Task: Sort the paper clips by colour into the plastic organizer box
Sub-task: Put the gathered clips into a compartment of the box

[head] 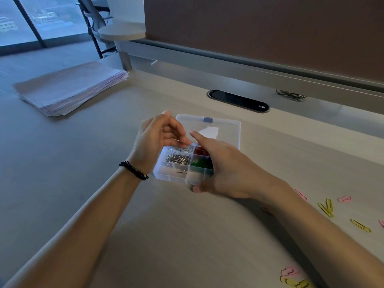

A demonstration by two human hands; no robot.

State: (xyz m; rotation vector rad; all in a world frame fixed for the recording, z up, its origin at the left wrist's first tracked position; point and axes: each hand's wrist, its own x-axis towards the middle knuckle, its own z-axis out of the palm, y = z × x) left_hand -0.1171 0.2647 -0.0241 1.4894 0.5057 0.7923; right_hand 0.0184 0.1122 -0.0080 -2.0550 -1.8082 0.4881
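Note:
A clear plastic organizer box (166, 175) lies on the desk, its lid (226, 125) open and flat behind it. Silver clips (177, 157) fill the left compartments, red clips (200, 151) and green clips (199, 163) the right ones, and a single silver clip (180, 171) lies in a front compartment. My left hand (154, 142) hovers over the box's left side, fingertips pinching a thin silver clip. My right hand (226, 169) grips the box's right front corner, thumb under its front edge, index finger stretched out over the red clips.
Loose yellow clips (327, 207) and pink clips (345, 198) lie on the desk at the right, more at the bottom right (291, 275). A paper stack (70, 88) sits far left. A black cable port (238, 100) and a dark clip pile (291, 95) are behind the box.

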